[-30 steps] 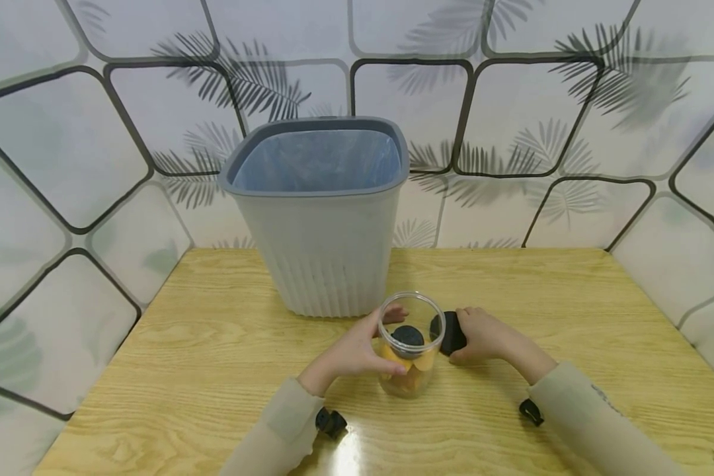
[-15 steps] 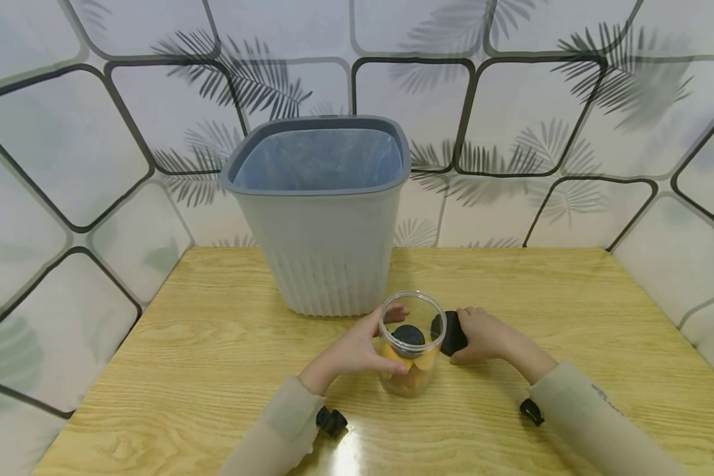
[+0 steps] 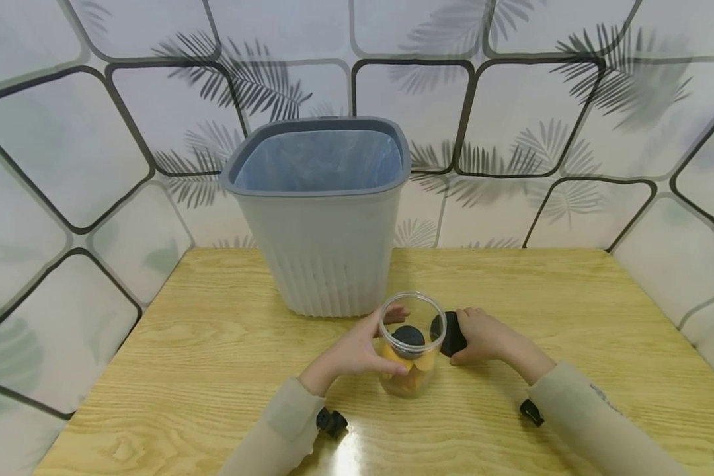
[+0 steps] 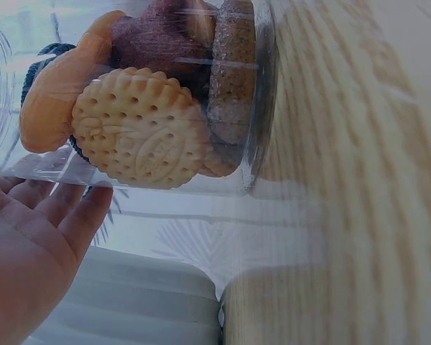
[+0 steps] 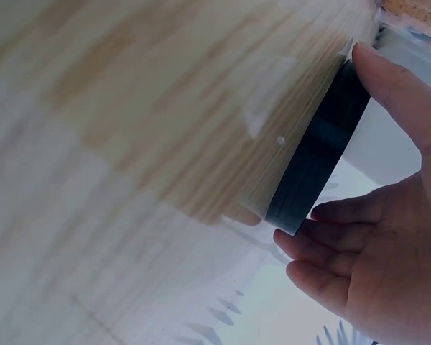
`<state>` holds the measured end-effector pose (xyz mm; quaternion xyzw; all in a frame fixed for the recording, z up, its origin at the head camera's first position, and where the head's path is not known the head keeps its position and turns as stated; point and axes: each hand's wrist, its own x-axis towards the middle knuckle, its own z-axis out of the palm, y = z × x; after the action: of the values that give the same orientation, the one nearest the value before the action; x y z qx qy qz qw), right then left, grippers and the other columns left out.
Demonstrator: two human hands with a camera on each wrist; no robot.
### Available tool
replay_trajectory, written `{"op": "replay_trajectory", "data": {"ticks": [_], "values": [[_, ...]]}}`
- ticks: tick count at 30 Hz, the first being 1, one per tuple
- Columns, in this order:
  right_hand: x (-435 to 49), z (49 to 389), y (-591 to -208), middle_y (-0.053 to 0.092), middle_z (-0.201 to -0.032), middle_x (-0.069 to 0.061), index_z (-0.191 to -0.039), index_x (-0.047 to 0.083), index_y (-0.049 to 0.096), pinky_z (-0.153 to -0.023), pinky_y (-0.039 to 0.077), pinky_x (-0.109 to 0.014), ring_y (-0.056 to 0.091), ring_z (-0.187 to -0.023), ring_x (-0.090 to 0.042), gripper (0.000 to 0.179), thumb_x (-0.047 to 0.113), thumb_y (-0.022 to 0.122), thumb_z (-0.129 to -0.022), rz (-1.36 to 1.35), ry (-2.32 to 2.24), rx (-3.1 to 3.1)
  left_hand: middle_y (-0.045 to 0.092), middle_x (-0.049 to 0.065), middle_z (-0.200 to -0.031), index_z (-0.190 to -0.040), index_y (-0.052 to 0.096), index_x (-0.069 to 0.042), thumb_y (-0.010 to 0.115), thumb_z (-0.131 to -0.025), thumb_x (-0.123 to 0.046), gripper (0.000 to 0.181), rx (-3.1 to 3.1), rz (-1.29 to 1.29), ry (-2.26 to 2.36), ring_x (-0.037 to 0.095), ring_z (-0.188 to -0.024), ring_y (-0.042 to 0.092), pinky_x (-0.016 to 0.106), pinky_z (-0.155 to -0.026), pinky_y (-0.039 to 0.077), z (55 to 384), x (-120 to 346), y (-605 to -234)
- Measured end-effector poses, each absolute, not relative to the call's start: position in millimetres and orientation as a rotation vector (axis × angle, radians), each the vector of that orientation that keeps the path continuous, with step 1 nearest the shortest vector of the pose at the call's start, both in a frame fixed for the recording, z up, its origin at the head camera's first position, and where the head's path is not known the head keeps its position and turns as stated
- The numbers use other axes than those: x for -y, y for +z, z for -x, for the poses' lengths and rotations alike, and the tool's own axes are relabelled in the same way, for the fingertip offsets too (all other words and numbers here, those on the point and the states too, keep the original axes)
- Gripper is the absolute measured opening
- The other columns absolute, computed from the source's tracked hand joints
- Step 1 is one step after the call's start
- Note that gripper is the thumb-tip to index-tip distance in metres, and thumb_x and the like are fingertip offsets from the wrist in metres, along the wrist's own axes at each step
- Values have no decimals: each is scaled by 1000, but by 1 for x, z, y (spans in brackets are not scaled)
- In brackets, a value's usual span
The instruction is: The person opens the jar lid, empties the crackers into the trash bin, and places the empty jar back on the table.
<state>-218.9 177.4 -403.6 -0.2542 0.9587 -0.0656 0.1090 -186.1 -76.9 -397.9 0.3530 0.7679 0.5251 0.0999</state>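
My left hand (image 3: 359,349) grips a clear jar (image 3: 413,389) around its side; the jar stands upright and lidless on the table. Through its wall in the left wrist view I see a round scalloped biscuit (image 4: 136,136), a smooth orange piece (image 4: 61,100), a dark reddish lump (image 4: 158,43) and a brown crumbly biscuit (image 4: 232,72). A dark round biscuit (image 3: 408,335) tops the pile in the head view. To the jar's right, my right hand (image 3: 482,336) holds a flat black lid (image 5: 320,147) by opposite edges, thumb on one side and fingers on the other, low over the tabletop.
Behind the jar, slightly left, stands a tall grey waste bin (image 3: 327,258) with a bag lining it. The wood-grain table (image 3: 214,344) meets a patterned wall covering (image 3: 416,99) at the back. Black straps (image 3: 332,422) show beneath the sleeves.
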Motion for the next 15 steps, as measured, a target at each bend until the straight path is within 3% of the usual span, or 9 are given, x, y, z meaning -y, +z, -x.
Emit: {"op": "replay_trajectory", "data": {"ticks": [9, 15], "values": [[-177, 219, -406, 43, -114, -34, -120, -19, 38, -87, 36, -51, 41, -107, -46, 89, 43, 74, -66, 760, -167, -2833, 40, 1, -131, -135, 27, -11, 78, -68, -12, 84, -2277, -1041, 1551, 11, -119, 37, 30, -93, 34, 185, 77, -397], [-178, 217, -400, 37, -122, -36, -124, -19, 33, -92, 31, -52, 34, -113, -48, 93, 45, 71, -69, 710, -219, -2819, 40, 2, -131, -135, 28, -11, 78, -67, -12, 84, -2271, -1052, 1562, 12, -119, 37, 36, -95, 34, 186, 77, -397]]}}
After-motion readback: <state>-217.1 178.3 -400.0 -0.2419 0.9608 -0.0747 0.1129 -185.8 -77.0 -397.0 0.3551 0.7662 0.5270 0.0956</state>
